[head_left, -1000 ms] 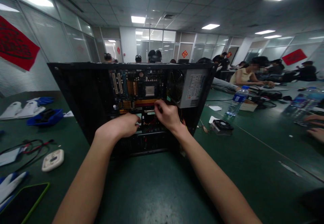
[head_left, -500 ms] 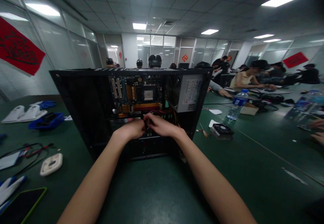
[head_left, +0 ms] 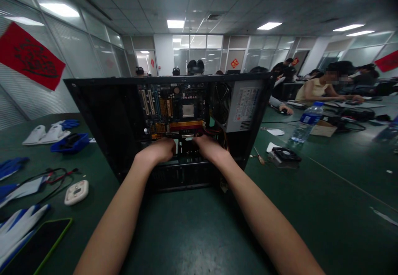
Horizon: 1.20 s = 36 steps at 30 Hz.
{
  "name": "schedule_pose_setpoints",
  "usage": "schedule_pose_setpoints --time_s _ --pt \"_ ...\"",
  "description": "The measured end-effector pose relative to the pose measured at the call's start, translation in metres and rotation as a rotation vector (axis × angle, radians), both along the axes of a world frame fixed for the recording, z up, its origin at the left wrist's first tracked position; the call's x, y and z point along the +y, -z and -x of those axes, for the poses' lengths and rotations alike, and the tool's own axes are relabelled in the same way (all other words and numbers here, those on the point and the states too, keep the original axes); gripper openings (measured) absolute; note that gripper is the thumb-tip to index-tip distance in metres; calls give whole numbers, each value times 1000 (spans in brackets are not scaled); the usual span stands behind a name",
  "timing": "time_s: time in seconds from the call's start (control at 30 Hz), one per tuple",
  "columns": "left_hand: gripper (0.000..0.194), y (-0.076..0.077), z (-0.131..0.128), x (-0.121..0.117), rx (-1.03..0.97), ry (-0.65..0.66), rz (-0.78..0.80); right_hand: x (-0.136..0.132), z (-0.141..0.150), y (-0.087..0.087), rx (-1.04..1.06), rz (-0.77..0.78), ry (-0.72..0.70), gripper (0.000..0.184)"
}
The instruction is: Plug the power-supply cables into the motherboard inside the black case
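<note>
A black computer case [head_left: 108, 124] stands open on its long side in front of me. Inside it are a motherboard [head_left: 188, 110] and, at the upper right, a grey power supply [head_left: 245, 105] with a fan. Both of my hands reach into the lower part of the case. My left hand [head_left: 160, 150] is curled, knuckles up, at the left of a dark piece [head_left: 188, 146] in the drive area. At the right of that piece my right hand [head_left: 209, 147] bends its fingers inward. The fingertips of both hands are hidden, so what they grip cannot be made out.
Left on the green table [head_left: 189, 229] lie gloves [head_left: 46, 134], a blue tray [head_left: 70, 143], cables, a white square gadget [head_left: 76, 192] and a green-edged phone [head_left: 37, 246]. To the right are a cooling fan [head_left: 284, 159], a screwdriver [head_left: 258, 155] and a water bottle [head_left: 306, 121]. People sit beyond.
My hands have moved apart; before, they nearly met at the middle of the lower case. A dark piece now shows between them. The view has shifted slightly.
</note>
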<state>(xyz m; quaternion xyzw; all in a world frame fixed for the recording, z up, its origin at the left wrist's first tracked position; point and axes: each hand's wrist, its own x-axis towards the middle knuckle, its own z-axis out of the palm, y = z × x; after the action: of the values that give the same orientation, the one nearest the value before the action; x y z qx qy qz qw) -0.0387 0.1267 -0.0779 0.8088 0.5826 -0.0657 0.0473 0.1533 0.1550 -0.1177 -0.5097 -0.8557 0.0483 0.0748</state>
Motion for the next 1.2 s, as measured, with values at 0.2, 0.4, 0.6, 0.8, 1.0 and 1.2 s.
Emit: schedule_pose_setpoints --time_s 0.2,0.4,0.6,0.8,1.0,1.2 --pt "38 18 2 12 82 -11 134 -1 0 -2 108 -119 -126 34" --pt "36 -1 -2 -3 -3 55 -101 4 4 -3 914 -561 -344 18" --pt "40 -19 5 -19 -224 147 -240 -4 14 -7 1342 -259 -300 26" --pt "78 -32 8 -40 -423 292 -298 -24 27 -34 1790 18 -175 30" --pt "70 -61 11 -70 -509 271 -82 -46 16 -60 2064 394 -107 26" --pt "26 -82 27 -90 -503 286 -4 -61 13 -65 1709 345 -195 30"
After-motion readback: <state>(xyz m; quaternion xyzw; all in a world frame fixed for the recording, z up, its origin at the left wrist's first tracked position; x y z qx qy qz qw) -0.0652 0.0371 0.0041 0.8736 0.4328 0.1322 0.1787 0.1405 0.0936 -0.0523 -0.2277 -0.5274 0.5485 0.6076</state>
